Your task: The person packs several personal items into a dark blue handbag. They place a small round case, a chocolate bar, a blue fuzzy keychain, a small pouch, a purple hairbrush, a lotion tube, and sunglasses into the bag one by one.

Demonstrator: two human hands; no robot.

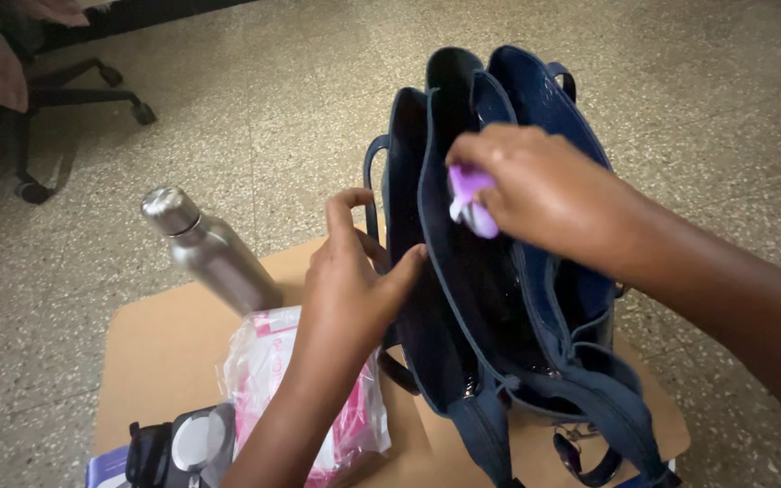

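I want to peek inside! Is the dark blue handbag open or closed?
Open. The dark blue leather handbag gapes at the top; the left hand holds one side while the right hand lowers a small purple object in.

We see a light brown tabletop (pixel 164 361) bearing a dark blue handbag (pixel 499 298), a steel bottle (pixel 210 253), a pink-and-clear plastic packet (pixel 264 361) and a small black device (pixel 178 447)

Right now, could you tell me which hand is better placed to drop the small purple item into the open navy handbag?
The right hand: it already pinches the purple item directly above the navy handbag. The left hand is occupied spreading the bag's side.
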